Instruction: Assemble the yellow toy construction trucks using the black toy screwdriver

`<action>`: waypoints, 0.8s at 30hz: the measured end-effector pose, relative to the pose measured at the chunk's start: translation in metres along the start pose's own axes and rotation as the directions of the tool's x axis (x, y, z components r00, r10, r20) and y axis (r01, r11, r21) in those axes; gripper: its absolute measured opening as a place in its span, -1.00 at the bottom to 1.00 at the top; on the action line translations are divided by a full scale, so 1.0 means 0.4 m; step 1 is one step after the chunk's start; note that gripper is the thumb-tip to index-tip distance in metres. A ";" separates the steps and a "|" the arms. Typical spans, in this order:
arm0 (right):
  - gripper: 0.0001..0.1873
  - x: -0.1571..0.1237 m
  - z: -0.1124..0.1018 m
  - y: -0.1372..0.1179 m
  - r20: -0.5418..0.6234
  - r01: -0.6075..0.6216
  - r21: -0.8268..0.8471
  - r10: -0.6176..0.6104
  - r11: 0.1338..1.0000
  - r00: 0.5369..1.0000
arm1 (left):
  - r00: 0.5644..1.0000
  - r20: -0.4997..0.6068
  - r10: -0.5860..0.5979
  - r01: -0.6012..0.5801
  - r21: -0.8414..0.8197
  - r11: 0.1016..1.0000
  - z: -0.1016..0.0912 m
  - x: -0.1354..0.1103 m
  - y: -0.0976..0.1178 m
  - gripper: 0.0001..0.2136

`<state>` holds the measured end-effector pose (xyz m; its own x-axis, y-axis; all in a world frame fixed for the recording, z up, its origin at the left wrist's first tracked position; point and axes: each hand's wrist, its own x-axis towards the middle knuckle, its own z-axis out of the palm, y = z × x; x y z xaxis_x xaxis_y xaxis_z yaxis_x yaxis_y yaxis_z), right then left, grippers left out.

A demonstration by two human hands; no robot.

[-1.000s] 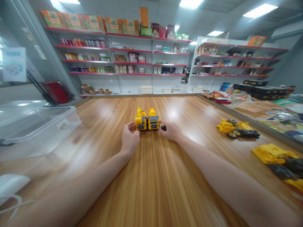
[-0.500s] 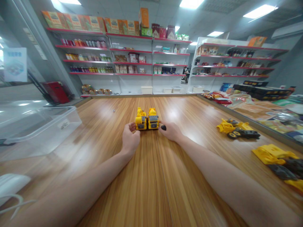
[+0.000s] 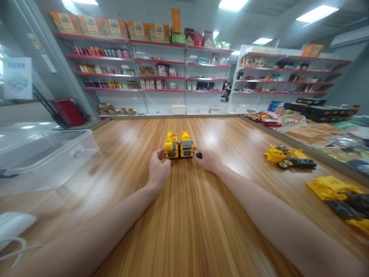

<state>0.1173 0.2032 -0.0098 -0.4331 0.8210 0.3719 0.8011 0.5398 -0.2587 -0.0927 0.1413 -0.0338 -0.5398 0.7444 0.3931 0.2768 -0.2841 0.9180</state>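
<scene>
Two small yellow toy trucks stand side by side on the wooden table, their grey fronts facing me. The left toy truck [image 3: 172, 148] carries a yellow boom-like part; the right toy truck [image 3: 186, 146] has a rounded drum on its back. My left hand [image 3: 160, 167] is closed against the outer side of the left truck, fingers curled along it. Against the right truck's outer side rests my right hand [image 3: 208, 159], also closed. From its fingers pokes a small black rounded thing [image 3: 199, 155]; the rest of it is hidden.
To the right lie a yellow-and-black toy vehicle [image 3: 290, 157] and another one [image 3: 340, 196], partly cut off. A clear plastic bin [image 3: 54, 154] stands at left, with a white object and cable [image 3: 15, 227] nearer me. Bagged goods [image 3: 300, 127] and stocked shelves [image 3: 161, 77] lie beyond the table.
</scene>
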 end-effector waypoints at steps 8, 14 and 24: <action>-0.54 0.000 0.000 0.000 -0.004 0.009 -0.003 -0.009 1.000 1.000 | 1.000 0.002 0.007 -0.007 0.004 1.000 0.000 0.000 -0.001 -0.60; -0.54 0.002 0.000 0.002 -0.006 0.020 -0.003 -0.020 1.000 1.000 | 1.000 0.001 0.005 -0.005 0.008 1.000 0.000 0.001 -0.004 -0.59; -0.54 0.003 0.000 0.002 -0.012 0.010 -0.013 -0.011 1.000 1.000 | 1.000 -0.008 0.001 -0.001 -0.002 1.000 -0.001 0.002 -0.006 -0.58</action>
<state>0.1173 0.2044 -0.0097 -0.4366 0.8130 0.3853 0.8020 0.5458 -0.2429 -0.0941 0.1423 -0.0358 -0.5460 0.7391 0.3945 0.2760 -0.2859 0.9176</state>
